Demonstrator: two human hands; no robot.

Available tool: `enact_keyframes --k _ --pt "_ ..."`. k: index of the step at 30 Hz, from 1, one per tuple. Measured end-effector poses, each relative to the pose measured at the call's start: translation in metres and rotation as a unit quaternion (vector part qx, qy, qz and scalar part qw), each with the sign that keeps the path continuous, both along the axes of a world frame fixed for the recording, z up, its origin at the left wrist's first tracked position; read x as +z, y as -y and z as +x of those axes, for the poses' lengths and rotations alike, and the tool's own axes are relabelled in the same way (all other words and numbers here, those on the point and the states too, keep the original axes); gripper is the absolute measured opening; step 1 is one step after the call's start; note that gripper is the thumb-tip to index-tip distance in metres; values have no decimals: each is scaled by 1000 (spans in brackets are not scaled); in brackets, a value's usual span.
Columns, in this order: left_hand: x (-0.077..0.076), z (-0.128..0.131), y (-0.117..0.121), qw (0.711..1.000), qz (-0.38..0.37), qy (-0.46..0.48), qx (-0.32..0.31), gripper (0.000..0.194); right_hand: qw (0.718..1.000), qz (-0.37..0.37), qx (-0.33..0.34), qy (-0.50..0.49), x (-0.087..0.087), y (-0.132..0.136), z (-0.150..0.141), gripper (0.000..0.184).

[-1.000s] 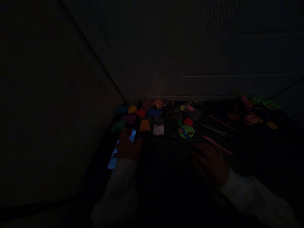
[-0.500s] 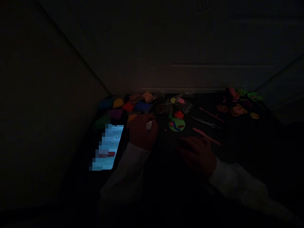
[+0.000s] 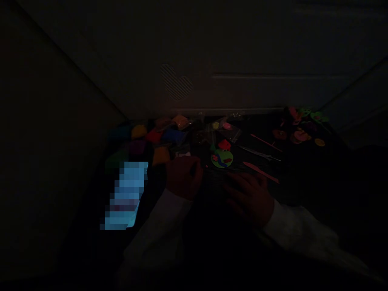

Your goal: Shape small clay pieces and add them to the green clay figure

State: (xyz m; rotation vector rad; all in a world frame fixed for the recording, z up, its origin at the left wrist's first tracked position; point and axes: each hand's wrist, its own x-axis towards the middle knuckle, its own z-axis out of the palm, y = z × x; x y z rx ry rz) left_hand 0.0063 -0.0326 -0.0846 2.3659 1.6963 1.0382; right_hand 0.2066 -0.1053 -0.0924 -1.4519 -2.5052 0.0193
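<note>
The scene is very dark. My left hand [image 3: 183, 178] is curled closed above the dark striped surface, and no object shows in its fingers. To its left lies a lit phone [image 3: 125, 196], its screen partly pixelated. A white clay packet [image 3: 183, 154] peeks out just beyond my left knuckles. My right hand [image 3: 250, 198] rests low with its fingers stretched out, nothing visible in them. Between and beyond the hands lies a round green clay piece [image 3: 222, 158] bearing blue, brown and red shapes. A tiny pink bit [image 3: 206, 166] sits beside it.
Bagged coloured clay, including an orange packet [image 3: 161, 155] and a blue one [image 3: 174, 136], lines the back left. Scissors [image 3: 261, 154], a pink clay knife [image 3: 260, 171] and a thin pink tool [image 3: 266, 142] lie right. Finished-looking clay shapes [image 3: 300, 136] pile at far right. A wall stands behind.
My left hand has left the phone, moved right and curled up beside the clay packets. The phone screen is now uncovered and brighter. My right hand stays nearly still; the view has shifted.
</note>
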Motion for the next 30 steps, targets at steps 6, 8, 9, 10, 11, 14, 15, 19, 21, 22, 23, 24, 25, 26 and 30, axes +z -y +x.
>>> enact_keyframes --k 6,8,9,10,11,14,15,19,21,22,23,24,25,26,30 --pt "0 0 1 1000 -11 2 -2 14 1000 -1 -8 -10 2 -1 1 32" --pt "1 0 1 1000 -13 0 -2 14 1000 -1 -10 -11 2 -1 2 33" --pt "1 0 1 1000 -12 -2 -1 14 1000 1 -13 -15 3 -2 2 33" --pt "1 0 1 1000 -11 -3 2 14 1000 5 -17 -20 3 -2 2 34" --pt "1 0 1 1000 -11 -3 6 15 999 11 -20 -26 3 -2 3 33" --pt "0 -1 1 1000 -13 -2 4 15 999 24 -18 -39 3 -2 5 31" --pt "0 -1 1 1000 -14 -2 3 15 999 25 -13 -40 2 -2 5 30" --pt "0 -1 0 1000 -17 -2 1 15 999 15 2 -32 2 0 4 30" --pt "1 -1 0 1000 -18 -2 1 15 1000 10 2 -27 2 0 3 30" --pt "1 -1 0 1000 -19 -3 1 15 1000 10 3 -27 2 0 3 30" --pt "1 -1 0 1000 -19 -3 2 15 1000 11 3 -27 2 0 3 30" --pt "1 -1 0 1000 -20 -4 3 15 1000 10 3 -27 1 0 2 30" --pt "1 -1 0 1000 -20 -4 4 15 1000 9 3 -26 1 0 2 30" --pt "1 -1 0 1000 -20 -5 4 15 1000 9 4 -26 1 0 2 30" --pt "0 -2 0 1000 -19 -5 9 16 1000 10 10 -27 0 -1 2 30"
